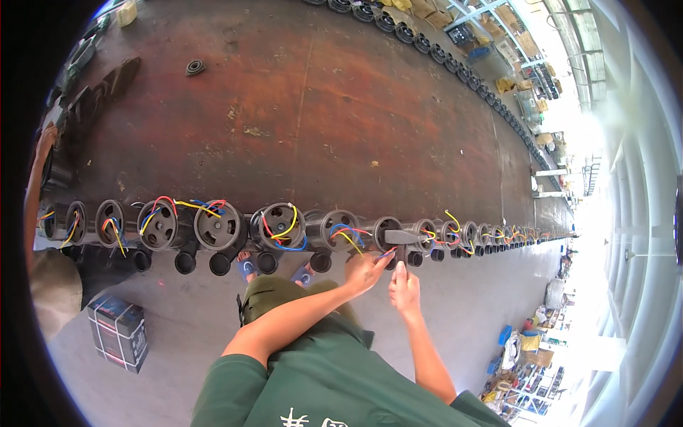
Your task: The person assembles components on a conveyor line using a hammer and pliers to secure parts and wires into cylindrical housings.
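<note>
A long row of round black motor housings (220, 226) with red, yellow and blue wires lines the near edge of a rusty brown table (341, 107). My left hand (366, 270) pinches thin coloured wires just below one housing (388, 231). My right hand (404, 286), right beside it, grips the handle of a small grey-headed tool (402, 236), hammer-like in shape, whose head lies against the front of that housing. Both forearms reach out from my green shirt.
Another person's arm (34, 192) and a hat (53, 288) are at the left edge. A black strapped box (119, 331) stands on the grey floor. A small black rubber part (195, 67) lies on the table. A second row of housings (427, 44) runs along the far edge.
</note>
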`<state>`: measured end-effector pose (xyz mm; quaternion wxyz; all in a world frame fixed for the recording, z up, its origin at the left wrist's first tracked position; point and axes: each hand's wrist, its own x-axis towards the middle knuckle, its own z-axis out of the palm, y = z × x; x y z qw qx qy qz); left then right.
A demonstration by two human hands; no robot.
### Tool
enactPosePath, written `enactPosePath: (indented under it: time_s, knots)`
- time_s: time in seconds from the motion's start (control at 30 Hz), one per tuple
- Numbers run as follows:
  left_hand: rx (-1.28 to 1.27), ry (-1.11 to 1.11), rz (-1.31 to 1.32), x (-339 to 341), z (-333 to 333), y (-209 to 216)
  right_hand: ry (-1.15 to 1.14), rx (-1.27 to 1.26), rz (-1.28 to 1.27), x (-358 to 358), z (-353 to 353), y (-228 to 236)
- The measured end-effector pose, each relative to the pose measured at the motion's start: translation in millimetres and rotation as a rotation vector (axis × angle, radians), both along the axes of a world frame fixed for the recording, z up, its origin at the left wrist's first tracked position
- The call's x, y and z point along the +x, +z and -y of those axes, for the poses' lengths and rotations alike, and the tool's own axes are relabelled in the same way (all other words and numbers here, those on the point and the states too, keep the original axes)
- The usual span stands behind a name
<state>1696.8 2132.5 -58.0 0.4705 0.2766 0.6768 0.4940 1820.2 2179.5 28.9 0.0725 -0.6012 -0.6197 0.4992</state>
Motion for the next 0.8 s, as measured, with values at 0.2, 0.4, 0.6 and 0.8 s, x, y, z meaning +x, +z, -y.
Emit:
enactPosePath:
  time_s: [0.2,0.4,0.6,0.8]
  knots:
    - [0.025,0.054,-0.064,6.5,-2.3,4.5,0.152,-0.044,-0.058,-4.6,-31.6,53.2]
    - [0.011,0.211,-0.020,24.6,-4.6,-12.2,0.437,0.204,-0.067,17.5,-41.7,-2.1]
    - [-0.195,0.526,-0.686,46.3,-9.8,47.9,0.334,-0.334,-0.445,55.2,-100.8,47.8]
    - [0.041,0.188,-1.157,78.9,-84.7,141.8,0.199,-0.228,-0.538,125.5,-151.9,93.7]
